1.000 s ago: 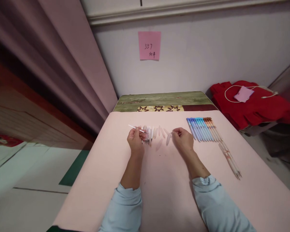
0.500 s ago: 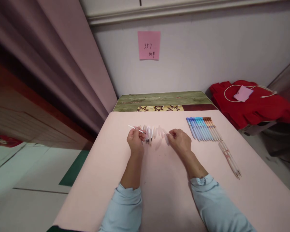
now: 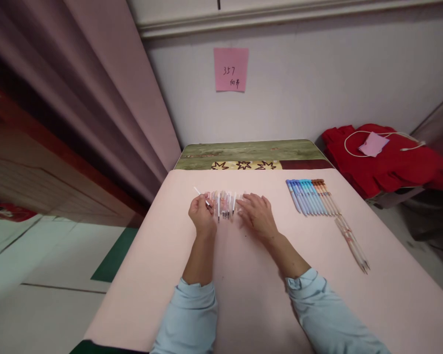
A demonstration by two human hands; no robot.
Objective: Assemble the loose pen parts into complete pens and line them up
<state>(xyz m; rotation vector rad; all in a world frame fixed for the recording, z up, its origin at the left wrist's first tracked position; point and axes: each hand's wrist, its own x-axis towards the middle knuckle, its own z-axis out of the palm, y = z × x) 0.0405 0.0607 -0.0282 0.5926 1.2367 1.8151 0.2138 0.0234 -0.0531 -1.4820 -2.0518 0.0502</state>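
My left hand is closed in a pinch on a thin white pen refill that sticks up to the left. Just right of it lies a small row of pen parts on the pink table cover. My right hand lies flat over the right end of that row, fingers stretched out and covering the clear barrels there. A neat row of blue and orange pens lies further right.
A few pale pens lie in a line toward the right edge. Beyond the cover is a green patterned table end. A red cloth with a white cable sits to the right. A pink note hangs on the wall; curtain at left.
My right hand has moved left from beside the blue pens and spread out flat over the pen parts. My left hand has tilted the refill more upright.
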